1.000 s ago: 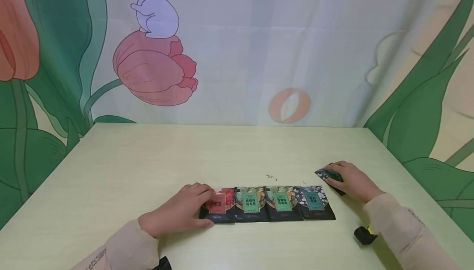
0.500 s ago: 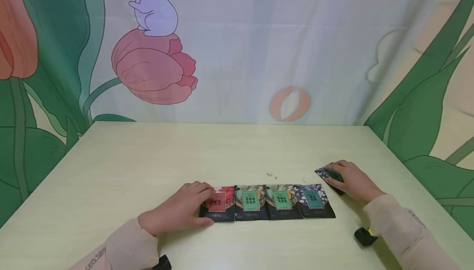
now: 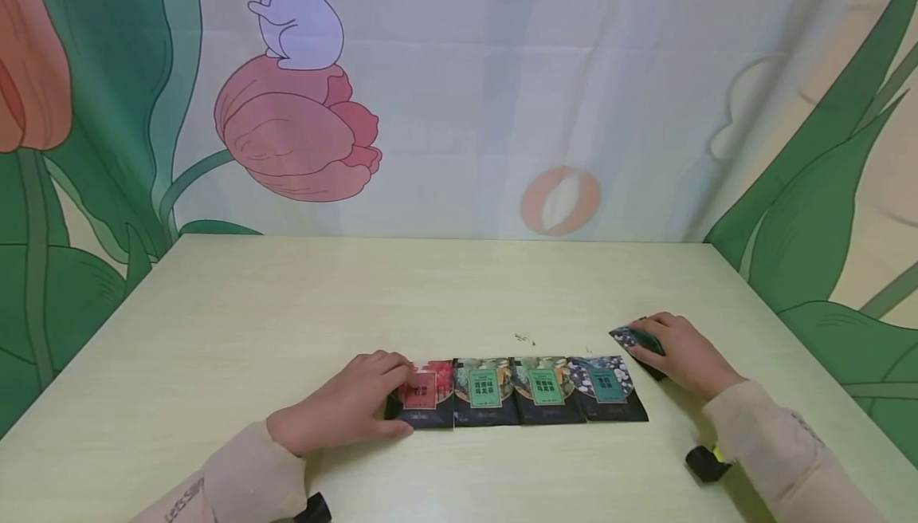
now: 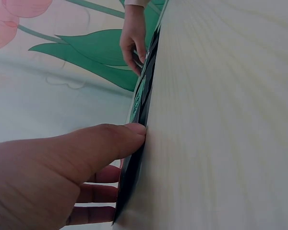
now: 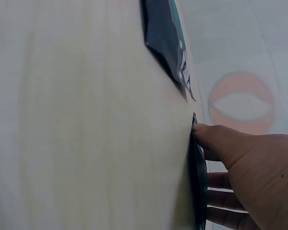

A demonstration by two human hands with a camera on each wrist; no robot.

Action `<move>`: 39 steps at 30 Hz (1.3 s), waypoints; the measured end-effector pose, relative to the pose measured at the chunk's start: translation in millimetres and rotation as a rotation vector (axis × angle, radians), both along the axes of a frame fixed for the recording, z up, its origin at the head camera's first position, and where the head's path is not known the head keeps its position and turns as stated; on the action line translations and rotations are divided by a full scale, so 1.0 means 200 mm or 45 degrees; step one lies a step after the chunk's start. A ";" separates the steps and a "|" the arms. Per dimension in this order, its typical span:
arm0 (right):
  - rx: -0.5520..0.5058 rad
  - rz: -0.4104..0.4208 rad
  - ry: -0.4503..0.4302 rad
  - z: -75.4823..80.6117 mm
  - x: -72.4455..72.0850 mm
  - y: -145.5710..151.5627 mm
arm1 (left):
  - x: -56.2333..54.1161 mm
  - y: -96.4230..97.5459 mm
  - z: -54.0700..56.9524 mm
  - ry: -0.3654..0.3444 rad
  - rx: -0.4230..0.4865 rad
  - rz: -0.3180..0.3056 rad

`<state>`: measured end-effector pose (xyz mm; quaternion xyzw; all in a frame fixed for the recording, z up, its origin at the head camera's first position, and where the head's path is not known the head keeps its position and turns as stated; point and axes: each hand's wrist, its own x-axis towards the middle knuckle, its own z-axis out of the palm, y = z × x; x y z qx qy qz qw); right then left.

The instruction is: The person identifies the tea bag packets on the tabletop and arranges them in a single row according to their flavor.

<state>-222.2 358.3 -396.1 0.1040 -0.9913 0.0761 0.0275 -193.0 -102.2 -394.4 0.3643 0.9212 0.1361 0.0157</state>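
Observation:
Several tea packets lie flat in a row on the table. At the left end, my left hand (image 3: 344, 405) grips the red tea packet (image 3: 435, 402), thumb at its near edge and fingers over its left and far side. Beside it are two green-labelled tea packets (image 3: 485, 389) (image 3: 547, 389), then a blue-labelled tea packet (image 3: 610, 387) at the right end. My right hand (image 3: 684, 353) holds another dark floral tea packet (image 3: 621, 336), slanted behind that end and partly hidden by the fingers. In the right wrist view this held packet (image 5: 198, 187) stands between thumb and fingers.
The pale wooden table (image 3: 323, 292) ends at a printed curtain (image 3: 445, 108) with flowers and a white animal. Small dark marks (image 3: 525, 340) show behind the row. A black wrist device (image 3: 706, 465) sits under the right sleeve, another (image 3: 313, 509) by the left.

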 end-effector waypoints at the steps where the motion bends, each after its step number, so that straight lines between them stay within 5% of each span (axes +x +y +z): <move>1: 0.000 0.000 0.004 0.00 0.00 0.00 | 0.00 0.00 0.00 -0.002 0.000 0.000; 39: 0.077 -0.066 0.042 -0.01 0.11 -0.03 | 0.00 0.00 0.00 -0.009 -0.010 0.004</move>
